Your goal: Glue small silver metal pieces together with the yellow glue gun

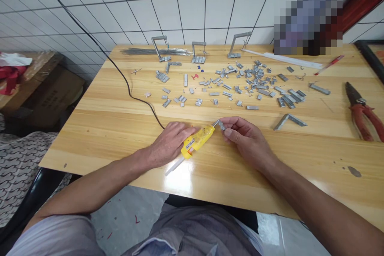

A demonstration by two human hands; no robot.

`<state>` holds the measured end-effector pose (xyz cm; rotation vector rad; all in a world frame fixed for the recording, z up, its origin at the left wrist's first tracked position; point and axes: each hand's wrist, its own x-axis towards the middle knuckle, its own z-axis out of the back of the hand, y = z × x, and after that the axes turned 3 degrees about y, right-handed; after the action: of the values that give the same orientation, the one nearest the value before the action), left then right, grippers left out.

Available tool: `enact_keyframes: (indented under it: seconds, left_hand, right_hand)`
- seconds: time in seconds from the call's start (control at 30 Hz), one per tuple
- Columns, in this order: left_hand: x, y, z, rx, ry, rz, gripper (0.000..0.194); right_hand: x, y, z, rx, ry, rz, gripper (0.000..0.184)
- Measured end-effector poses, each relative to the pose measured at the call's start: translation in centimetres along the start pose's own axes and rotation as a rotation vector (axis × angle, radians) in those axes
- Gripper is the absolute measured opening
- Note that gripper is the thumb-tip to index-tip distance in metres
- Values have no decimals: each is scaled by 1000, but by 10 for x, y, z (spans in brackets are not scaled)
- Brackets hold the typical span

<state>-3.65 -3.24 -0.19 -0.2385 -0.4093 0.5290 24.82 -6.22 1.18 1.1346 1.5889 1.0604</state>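
My left hand (172,142) is wrapped round the handle of a yellow hot glue gun (199,138), its metal nozzle pointing up to the right. A whitish glue stick (175,166) sticks out of its back end. Between the thumb and fingers of my right hand (244,136) is a small grey metal-looking piece (222,125), held at the nozzle tip; whether they touch I cannot tell. Beyond both hands lie many loose grey staple strips (258,82). To the right of my right hand rests an L-shaped grey piece (289,120).
Three upright grey frames (198,54) stand along the back, near a bundle of thin wires (135,51). Red-handled pliers (361,112) lie at the right. A red pen (329,65) and a white strip (288,60) are at the back right. A black cord (129,88) crosses the left side.
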Motion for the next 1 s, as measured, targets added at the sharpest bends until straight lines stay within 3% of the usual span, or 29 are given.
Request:
enact_keyframes:
  seconds: [0.17, 0.53, 1.0]
  left_hand:
    - [-1, 0, 0, 24, -11, 13, 42]
    - [0, 0, 2, -12, 32, 10, 52]
    - [4, -2, 3, 31, 6, -32, 39]
  right_hand:
    - [0, 1, 0, 0, -1, 1, 35]
    - [0, -1, 1, 0, 6, -7, 36]
    - [1, -2, 1, 54, 5, -12, 31]
